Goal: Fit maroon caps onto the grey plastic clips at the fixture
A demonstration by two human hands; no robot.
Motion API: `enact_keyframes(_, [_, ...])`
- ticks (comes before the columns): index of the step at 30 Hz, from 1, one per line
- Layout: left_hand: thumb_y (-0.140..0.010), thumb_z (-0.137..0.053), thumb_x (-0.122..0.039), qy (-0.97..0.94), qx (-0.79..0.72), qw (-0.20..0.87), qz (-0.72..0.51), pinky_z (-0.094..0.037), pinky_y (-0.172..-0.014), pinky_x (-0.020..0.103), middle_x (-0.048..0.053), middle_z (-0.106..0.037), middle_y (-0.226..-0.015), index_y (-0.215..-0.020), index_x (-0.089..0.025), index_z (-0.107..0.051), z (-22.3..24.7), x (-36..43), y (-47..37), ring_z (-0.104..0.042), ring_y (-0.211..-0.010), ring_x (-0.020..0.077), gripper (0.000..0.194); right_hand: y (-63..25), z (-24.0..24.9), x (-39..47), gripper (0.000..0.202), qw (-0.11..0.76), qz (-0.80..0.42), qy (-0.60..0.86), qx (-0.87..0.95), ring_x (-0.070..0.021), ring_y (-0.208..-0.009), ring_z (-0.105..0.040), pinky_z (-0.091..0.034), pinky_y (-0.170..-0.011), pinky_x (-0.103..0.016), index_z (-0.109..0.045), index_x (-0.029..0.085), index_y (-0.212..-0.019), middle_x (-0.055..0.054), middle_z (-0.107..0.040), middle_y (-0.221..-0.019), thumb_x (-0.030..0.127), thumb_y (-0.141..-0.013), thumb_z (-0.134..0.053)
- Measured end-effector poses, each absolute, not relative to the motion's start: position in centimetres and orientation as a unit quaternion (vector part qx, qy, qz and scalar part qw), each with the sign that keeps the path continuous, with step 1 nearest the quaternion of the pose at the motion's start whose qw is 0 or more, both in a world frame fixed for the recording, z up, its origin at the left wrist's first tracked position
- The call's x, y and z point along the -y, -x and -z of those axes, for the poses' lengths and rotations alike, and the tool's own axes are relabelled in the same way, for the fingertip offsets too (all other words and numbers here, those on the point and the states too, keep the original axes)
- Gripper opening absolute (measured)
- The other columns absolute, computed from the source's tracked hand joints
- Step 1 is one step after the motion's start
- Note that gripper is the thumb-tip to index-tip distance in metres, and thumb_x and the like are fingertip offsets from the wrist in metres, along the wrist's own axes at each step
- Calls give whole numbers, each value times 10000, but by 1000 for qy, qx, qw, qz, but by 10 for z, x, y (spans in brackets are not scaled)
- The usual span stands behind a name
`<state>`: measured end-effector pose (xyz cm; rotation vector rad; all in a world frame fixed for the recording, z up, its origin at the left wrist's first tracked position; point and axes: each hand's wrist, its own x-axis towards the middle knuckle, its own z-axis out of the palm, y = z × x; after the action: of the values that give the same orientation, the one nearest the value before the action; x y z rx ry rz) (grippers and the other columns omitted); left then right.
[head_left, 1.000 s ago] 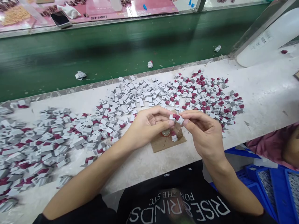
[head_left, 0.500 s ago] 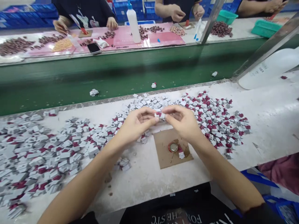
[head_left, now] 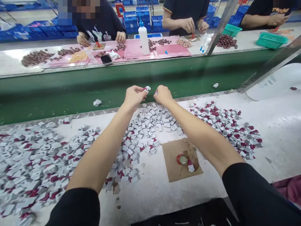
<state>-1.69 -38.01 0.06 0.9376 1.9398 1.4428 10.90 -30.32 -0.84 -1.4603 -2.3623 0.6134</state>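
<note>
Over the green belt, my left hand pinches a small white and dark-red piece between thumb and fingertips. Just to its right is my right hand, its fingers closed around a small piece that is mostly hidden, at the belt's near edge. A gap separates the two hands. Below them lies a heap of white pieces on the pale table. A brown cardboard square bears a round metal cap and a white and red piece.
Mixed white and dark-red pieces spread at left and right. A green belt crosses behind, with a loose piece. Beyond it, people work beside a white bottle. A metal post rises at right.
Both hands have moved forward from above the table to the belt and come apart. The piece both held is now in my left hand. The view has shifted.
</note>
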Motion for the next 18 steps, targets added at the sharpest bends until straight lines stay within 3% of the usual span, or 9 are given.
enact_keyframes(4, [-722,-874,-23,-377,-746,276,-474,-594,-831,384,23,-685,-695,-712,-216,-643,12,353,10,-710,-764,243,302,-157,-6,302,279,192,-214,519,805,-339,-1196,-795,-629,-1093,-446,-816,111,-1199,-181,-836,-1200,104,-947,-697])
enact_keyframes(7, [-671,-903,-14,-409,-752,290,-428,-593,-848,413,29,-685,-685,-702,-226,-651,19,339,2,-711,-767,271,331,-219,-18,329,289,240,-301,491,781,-260,-912,-814,-675,-864,-397,-827,113,-1249,-129,-838,-1065,161,-976,-745])
enact_keyframes(10, [-688,-892,-43,-435,-757,291,-391,-604,-893,477,59,-695,-733,-747,-228,-661,21,338,-2,-728,-813,315,302,-287,-20,385,350,267,-411,452,745,-219,-734,-772,-632,-659,-367,-841,156,-1306,-91,-833,-936,316,-995,-822])
enact_keyframes(13, [-706,-877,-69,-463,-766,237,-378,-548,-1078,575,126,-733,-974,-917,-213,-696,19,360,-4,-717,-1096,405,313,-345,-11,448,384,236,-422,484,729,-206,-580,-673,-522,-503,-339,-874,230,-1306,-36,-779,-744,460,-1004,-817])
enact_keyframes(15, [-755,-843,-95,-545,-748,158,-345,-479,-1166,619,167,-708,-1174,-1074,-203,-721,16,390,-10,-633,-1276,448,358,-374,-1,485,428,236,-445,519,690,-226,-587,-690,-555,-517,-352,-885,252,-1297,-35,-775,-713,540,-983,-844])
enact_keyframes(18, [-904,-705,-154,-728,-643,101,-214,-488,-1125,603,153,-659,-1241,-1135,-224,-767,11,446,-24,-587,-1247,418,250,-399,16,528,435,249,-508,548,616,-262,-670,-775,-657,-623,-379,-894,265,-1276,-55,-806,-734,588,-990,-843])
